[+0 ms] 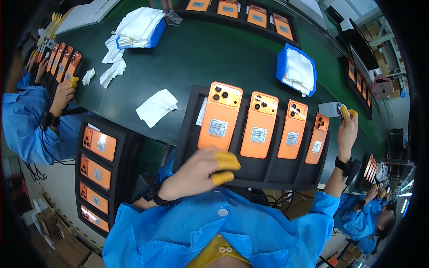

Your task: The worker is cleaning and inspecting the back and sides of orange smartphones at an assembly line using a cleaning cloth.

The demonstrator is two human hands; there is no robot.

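A black tray [259,172] lies in front of me with orange phones in its slots, backs up, each with a white label. My left hand [196,172], yellow cots on its fingertips, hovers at the lower end of the leftmost phone [220,116]. Its thumb and fingers are apart, with nothing visible between them. To the right stand a second phone [259,127], a third phone [292,129] and the rightmost phone [317,139]. My right hand [347,134] has its yellow-tipped fingers drawn together against the capped end of a white bottle [329,109]; what they pinch is hidden.
Blue bins of white cloths [140,27] [298,67] stand on the green table. A loose white cloth [156,107] lies left of my tray. Another phone tray [120,174] is at left, one [295,38] at the far side. Co-workers sit left [35,116] and right [357,219].
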